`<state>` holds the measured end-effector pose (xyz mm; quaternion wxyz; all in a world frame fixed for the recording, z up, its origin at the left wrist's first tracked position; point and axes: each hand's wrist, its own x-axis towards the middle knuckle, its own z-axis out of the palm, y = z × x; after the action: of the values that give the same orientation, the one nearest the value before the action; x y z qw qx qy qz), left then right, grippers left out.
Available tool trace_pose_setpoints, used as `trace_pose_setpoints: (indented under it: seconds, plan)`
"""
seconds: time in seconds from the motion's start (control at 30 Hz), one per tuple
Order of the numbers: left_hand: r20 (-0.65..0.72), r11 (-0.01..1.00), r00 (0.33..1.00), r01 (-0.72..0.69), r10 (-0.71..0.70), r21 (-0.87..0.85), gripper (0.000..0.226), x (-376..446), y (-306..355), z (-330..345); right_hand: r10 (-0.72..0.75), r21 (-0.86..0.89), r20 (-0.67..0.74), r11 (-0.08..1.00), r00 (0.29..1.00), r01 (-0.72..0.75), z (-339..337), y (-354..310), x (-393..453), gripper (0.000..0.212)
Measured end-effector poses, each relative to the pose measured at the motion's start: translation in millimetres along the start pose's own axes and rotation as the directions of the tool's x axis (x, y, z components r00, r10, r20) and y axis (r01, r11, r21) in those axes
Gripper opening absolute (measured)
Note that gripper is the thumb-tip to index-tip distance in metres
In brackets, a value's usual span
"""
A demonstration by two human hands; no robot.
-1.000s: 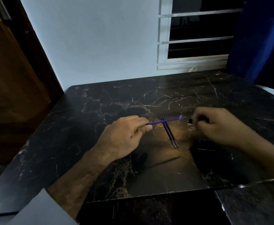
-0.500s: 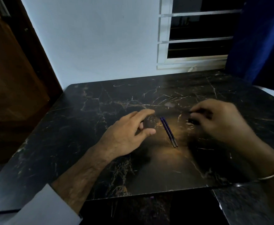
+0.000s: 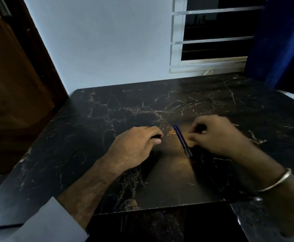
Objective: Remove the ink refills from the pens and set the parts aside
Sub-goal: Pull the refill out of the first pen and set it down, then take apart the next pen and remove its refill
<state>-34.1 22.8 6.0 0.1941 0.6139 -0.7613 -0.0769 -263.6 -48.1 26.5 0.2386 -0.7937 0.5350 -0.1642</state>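
Resting palm-down on the dark marble table [image 3: 94, 154], the left hand [image 3: 135, 149] has its fingers curled over something dark and slender at about [image 3: 155, 136]; what it is, and whether it is truly gripped, I cannot tell. Across from it the right hand [image 3: 214, 135] is blurred, its fingers bunched together near the tabletop with a small pale glint showing between them, though what they pinch, if anything, is unclear. Between the two hands lie two thin blue refills [image 3: 182, 140], side by side and touching, running diagonally from the far left toward the near right; their near ends sit just beside the right hand's thumb, which partly crowds them. A metal bangle [image 3: 280, 180] circles the right wrist, and a light grey sleeve [image 3: 43, 222] covers the left forearm at the bottom edge. Beyond the table stands a pale wall [image 3: 108, 41], with a white-framed barred window [image 3: 212, 39] to the right, a blue curtain [image 3: 282, 46] beside it, and a brown wooden door [image 3: 12, 81] at left.
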Motion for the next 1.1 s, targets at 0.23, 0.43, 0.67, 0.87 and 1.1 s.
trace_pose_setpoints:
  seconds: [0.23, 0.43, 0.67, 0.87, 1.1]
  plan:
    - [-0.047, 0.999, 0.999, 0.016, -0.017, -0.03, 0.031, -2.9, 0.8, -0.4, -0.032, -0.114, 0.084, 0.993, 0.996, 0.041, 27.0, -29.5, 14.4, 0.022]
    - [-0.067, 0.999, 0.997, 0.022, -0.024, -0.028, 0.03, -7.7, -0.6, -3.4, 0.043, -0.171, 0.107, 0.985, 0.993, -0.025, 20.0, -37.2, 15.3, 0.016]
    - [-0.059, 0.999, 0.998, 0.028, -0.029, -0.023, 0.03, -9.8, 0.2, -4.0, 0.143, -0.253, 0.136, 0.962, 0.98, -0.105, 13.7, -40.0, 14.6, 0.023]
    - [-0.062, 0.999, 0.998, 0.027, -0.029, -0.025, 0.031, -10.9, 2.1, -6.0, 0.133, -0.418, 0.119, 0.906, 0.984, -0.072, 17.2, -44.2, 23.6, 0.014]
    - [-0.059, 0.999, 0.998, 0.027, -0.029, -0.035, 0.032, -13.1, 2.7, -6.2, 0.179, -0.339, 0.118, 0.932, 0.977, -0.13, 9.8, -42.7, 30.2, 0.029]
